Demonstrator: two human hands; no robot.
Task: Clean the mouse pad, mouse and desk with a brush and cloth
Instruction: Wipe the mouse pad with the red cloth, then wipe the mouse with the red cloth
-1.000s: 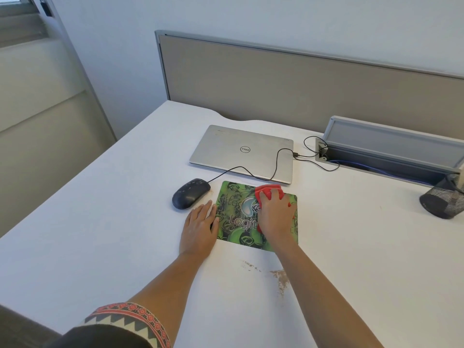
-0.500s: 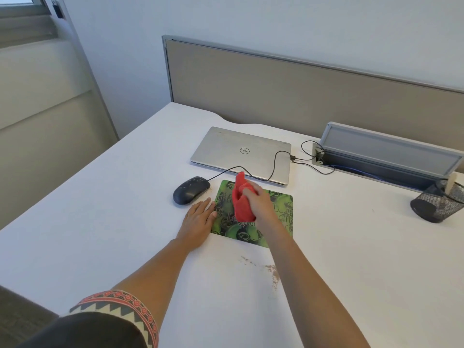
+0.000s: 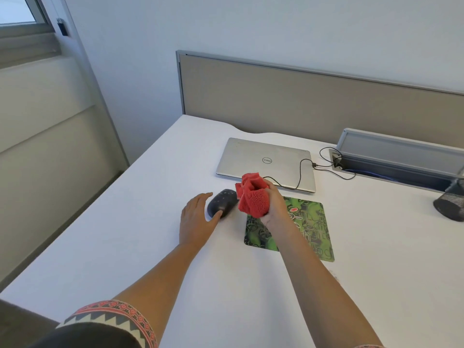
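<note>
- White desk, filling the lower frame.
- Closed silver Dell laptop, centre, toward the back.
- Black mouse, just in front of the laptop's left corner.
- Green patterned mouse pad, right of the mouse, apart from it.
- Black mesh pen holder, right edge.

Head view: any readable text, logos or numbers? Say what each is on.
"DELL": round logo on the closed laptop lid, upside down from here.
Mouse pad: outlined lettering across the green print, too blurred and partly covered to read.
Mouse, red cloth: no text visible.
</note>
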